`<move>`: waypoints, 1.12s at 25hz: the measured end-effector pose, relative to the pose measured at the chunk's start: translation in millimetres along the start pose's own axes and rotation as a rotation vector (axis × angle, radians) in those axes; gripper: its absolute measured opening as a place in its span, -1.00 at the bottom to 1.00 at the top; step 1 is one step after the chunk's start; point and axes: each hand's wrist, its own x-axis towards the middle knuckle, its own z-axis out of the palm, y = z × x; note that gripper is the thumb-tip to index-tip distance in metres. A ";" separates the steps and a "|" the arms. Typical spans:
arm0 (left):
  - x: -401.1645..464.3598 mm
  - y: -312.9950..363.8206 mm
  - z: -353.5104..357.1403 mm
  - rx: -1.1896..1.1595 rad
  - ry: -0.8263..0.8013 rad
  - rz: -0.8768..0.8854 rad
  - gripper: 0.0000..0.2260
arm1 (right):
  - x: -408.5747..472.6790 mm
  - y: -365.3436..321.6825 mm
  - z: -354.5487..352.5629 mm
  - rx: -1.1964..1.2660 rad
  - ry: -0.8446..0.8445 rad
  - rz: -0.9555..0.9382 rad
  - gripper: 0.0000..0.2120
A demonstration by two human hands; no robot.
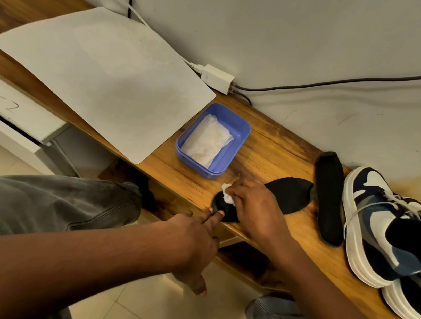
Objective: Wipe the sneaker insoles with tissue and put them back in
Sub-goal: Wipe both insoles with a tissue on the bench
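Tissue (227, 194) under right fingers (237, 190) (on insole (291, 195)).

Desk (273, 146): mat (102, 76) at left; tissue tub (213, 140) to its right; then insole (285, 194), 2nd insole (329, 197), sneakers (383, 227) at right.

blk insoles (291, 195), blue tub (235, 146), wht tissue (227, 195)

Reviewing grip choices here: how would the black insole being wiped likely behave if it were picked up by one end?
The insole looks thin and lies flat on the bench, so it would probably be light and droop. The left hand pins its near end while the right hand rubs a tissue on it, which suggests it slides easily. Unlikely to be fragile.
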 end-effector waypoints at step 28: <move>-13.7 -20.8 -21.2 -0.015 -0.038 -0.139 -0.12 | -27.5 -9.3 -7.7 0.118 -0.153 -0.163 -0.79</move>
